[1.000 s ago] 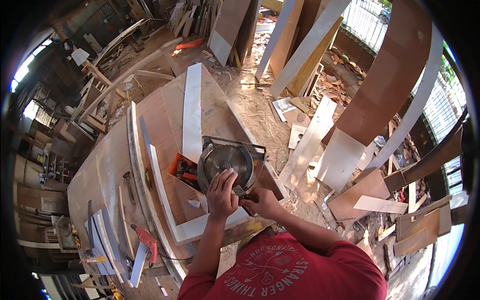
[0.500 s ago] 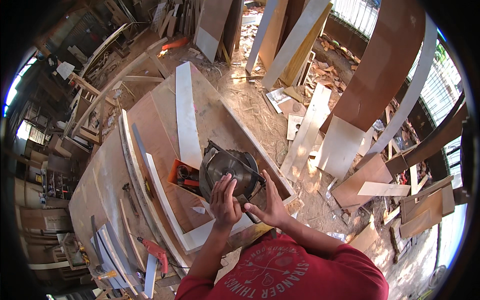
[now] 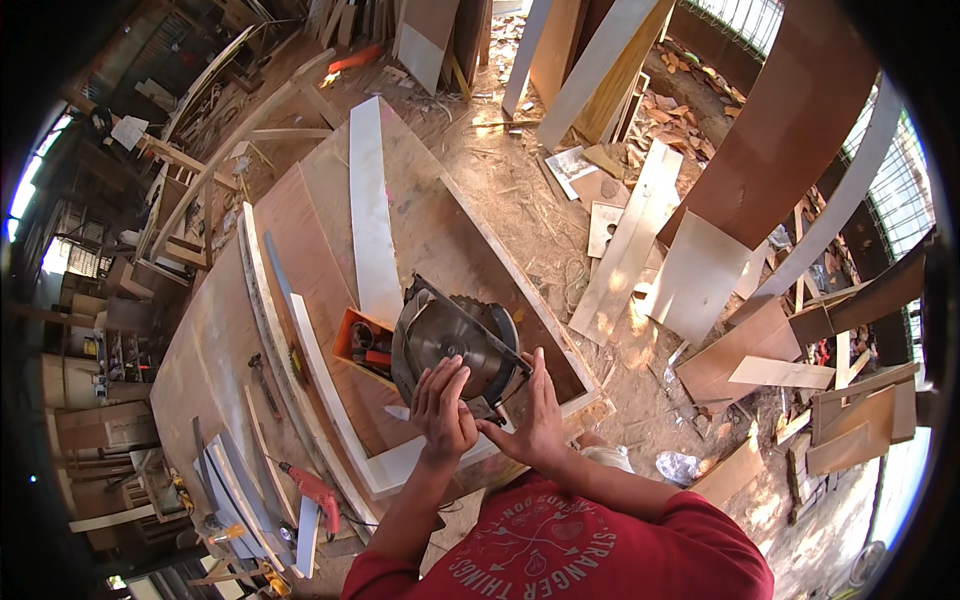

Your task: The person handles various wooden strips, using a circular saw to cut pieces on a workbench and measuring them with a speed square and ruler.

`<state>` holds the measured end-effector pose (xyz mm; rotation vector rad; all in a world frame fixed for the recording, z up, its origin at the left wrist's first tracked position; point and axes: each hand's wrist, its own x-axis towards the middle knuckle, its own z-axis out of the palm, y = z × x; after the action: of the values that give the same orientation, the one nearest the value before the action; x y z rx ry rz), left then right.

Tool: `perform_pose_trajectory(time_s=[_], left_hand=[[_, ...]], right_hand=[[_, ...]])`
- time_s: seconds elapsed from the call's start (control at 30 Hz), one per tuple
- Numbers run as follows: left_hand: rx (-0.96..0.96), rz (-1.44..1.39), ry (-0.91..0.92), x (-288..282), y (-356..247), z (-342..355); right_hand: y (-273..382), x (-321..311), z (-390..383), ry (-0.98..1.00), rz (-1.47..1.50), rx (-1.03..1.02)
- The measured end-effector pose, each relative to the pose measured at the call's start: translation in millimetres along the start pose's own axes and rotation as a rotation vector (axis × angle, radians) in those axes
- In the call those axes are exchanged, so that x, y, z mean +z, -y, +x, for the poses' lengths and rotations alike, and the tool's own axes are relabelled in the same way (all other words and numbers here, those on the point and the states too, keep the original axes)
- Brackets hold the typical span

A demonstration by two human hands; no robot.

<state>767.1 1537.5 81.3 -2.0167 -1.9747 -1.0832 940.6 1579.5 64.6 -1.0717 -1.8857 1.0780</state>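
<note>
A circular saw (image 3: 452, 335) lies on the worktable with its round metal blade facing up. My left hand (image 3: 443, 408) is over the near edge of the blade, its fingers stretched out and close together. Beside the saw's near right edge, my right hand (image 3: 532, 418) has straight fingers with the thumb apart, pointing toward the left hand. Whether either palm touches the saw is hard to make out. Just left of the saw sits an orange open box (image 3: 352, 338) with dark and red tools in it.
Under these things is a wooden worktable (image 3: 300, 230) with a long white board (image 3: 370, 210) on it. A red drill (image 3: 316, 495) and strips lie at the near left. Leaning panels (image 3: 775, 120) and offcuts (image 3: 745, 350) occupy the right side.
The view has shifted slightly, so the table and saw sit a little differently in it. Both hands stay at the saw's near side, with the left fingers slightly more spread.
</note>
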Motion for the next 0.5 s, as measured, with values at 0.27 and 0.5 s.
perform_pose_trajectory(time_s=[0.27,0.5], left_hand=[[0.008,0.025,-0.006,2.3,-0.6,-1.2],[0.006,0.026,-0.02,1.5,1.1,-2.8]], right_hand=[[0.6,9.1,-9.3,-0.032,-0.065,0.011],[4.3,6.9,-14.8,-0.051,-0.038,0.003]])
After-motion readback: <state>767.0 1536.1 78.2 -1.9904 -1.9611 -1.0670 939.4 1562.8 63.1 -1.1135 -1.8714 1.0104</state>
